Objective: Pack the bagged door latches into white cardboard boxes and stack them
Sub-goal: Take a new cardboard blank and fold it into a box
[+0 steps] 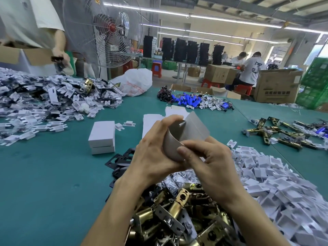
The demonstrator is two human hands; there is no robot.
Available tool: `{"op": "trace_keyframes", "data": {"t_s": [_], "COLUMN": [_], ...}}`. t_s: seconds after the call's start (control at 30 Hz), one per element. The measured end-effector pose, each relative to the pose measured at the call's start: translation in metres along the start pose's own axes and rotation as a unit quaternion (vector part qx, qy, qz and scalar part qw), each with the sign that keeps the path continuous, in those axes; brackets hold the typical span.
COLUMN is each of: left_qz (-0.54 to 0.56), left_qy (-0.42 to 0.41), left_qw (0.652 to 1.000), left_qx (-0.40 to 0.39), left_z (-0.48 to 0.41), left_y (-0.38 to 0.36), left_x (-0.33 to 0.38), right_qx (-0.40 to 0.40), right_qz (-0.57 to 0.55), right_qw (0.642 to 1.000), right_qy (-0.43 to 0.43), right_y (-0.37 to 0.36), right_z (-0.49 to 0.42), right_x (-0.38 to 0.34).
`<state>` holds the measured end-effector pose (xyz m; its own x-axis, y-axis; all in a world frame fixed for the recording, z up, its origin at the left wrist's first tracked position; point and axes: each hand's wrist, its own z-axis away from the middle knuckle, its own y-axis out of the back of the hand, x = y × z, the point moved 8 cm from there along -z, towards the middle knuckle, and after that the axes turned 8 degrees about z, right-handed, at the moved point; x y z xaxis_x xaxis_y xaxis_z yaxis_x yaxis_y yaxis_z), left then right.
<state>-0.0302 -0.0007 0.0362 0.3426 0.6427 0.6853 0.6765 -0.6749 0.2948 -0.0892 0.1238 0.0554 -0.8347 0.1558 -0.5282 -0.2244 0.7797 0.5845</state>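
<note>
White cardboard box (193, 130), partly hidden behind left hand (152, 157)

Green table (53, 183), two stacked white boxes (102, 137), brass latches (177, 210), black plates (119, 161)

The person appears as a bare left forearm (113, 212) and right forearm (248, 215), each ending in a bare hand: the left hand (152, 157) and the right hand (213, 166). The nails are short and plain, clearest on the right thumbnail (182, 150).
</note>
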Motion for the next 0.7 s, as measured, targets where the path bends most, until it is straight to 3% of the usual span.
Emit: {"op": "trace_keyframes", "data": {"t_s": [0.23, 0.33, 0.47, 0.57, 0.7], "left_qz": [-0.117, -0.149, -0.18, -0.226, -0.278], "left_qy": [-0.013, -0.021, -0.046, -0.054, -0.05], "left_qw": [0.992, 0.988, 0.982, 0.972, 0.959], "left_qx": [0.034, 0.035, 0.039, 0.046, 0.026], "left_z": [0.003, 0.003, 0.004, 0.006, 0.005], "left_y": [0.001, 0.003, -0.001, -0.004, -0.011], "left_x": [0.004, 0.005, 0.009, 0.01, 0.008], "right_qx": [-0.027, -0.004, 0.074, 0.054, 0.04], "right_qz": [-0.024, -0.164, -0.327, -0.345, -0.321], "right_qw": [0.999, 0.986, 0.928, 0.912, 0.919], "right_qy": [-0.014, -0.026, -0.164, -0.217, -0.227], "right_y": [-0.002, -0.001, 0.0, -0.011, -0.018], "right_z": [0.001, 0.003, 0.002, 0.002, 0.005], "right_x": [0.006, 0.003, 0.018, 0.021, 0.022]}}
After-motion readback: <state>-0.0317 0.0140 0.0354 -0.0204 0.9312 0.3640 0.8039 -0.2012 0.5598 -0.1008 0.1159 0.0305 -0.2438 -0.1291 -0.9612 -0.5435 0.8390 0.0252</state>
